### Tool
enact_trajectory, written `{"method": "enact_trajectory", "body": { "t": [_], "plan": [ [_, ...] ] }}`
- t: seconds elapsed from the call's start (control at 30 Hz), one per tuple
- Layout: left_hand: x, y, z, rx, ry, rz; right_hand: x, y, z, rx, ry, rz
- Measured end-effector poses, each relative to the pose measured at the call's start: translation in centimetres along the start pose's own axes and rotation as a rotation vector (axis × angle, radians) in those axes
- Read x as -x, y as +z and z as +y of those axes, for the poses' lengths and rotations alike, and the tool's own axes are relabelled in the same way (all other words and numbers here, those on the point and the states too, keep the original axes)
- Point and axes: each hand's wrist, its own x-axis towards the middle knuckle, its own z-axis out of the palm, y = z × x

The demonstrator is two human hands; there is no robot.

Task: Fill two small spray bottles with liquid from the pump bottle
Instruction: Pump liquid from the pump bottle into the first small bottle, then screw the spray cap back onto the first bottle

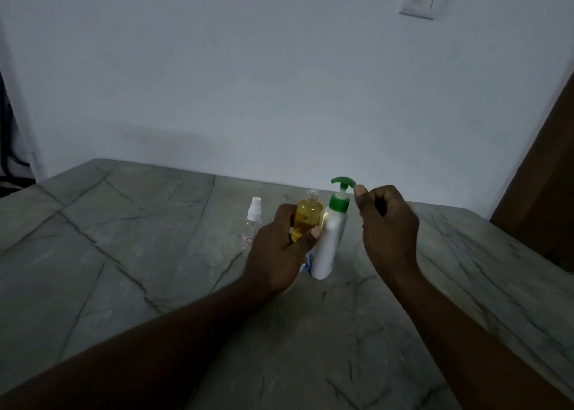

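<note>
On the grey veined stone table (155,223) the tall white pump bottle with green head (329,242) stands upright. The right hand (388,223) is curled at its spout and holds nothing. The left hand (279,254) grips the small uncapped bottle of yellow liquid (306,220) just left of it. The small clear spray bottle with white sprayer (253,220) stands further left.

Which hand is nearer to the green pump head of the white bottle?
Right. The right hand is just beside the green pump head, its thumb at one end of it. The left hand is lower, gripping the open yellow-filled bottle.
</note>
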Motion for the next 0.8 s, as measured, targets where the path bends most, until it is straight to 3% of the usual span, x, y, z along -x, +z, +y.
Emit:
{"method": "enact_trajectory", "body": {
  "t": [0.3,0.53,0.8],
  "plan": [
    [0.9,-1.3,0.4,-0.128,-0.050,0.041,6.0,-0.6,1.0,0.274,-0.303,-0.232],
    [2.8,-3.4,1.1,-0.298,-0.029,-0.123,7.5,-0.5,0.9,0.396,-0.485,-0.418],
    [3.8,-5.3,1.2,-0.362,-0.175,-0.224,8.3,0.2,0.1,0.691,-0.446,-0.603]
  ]
}}
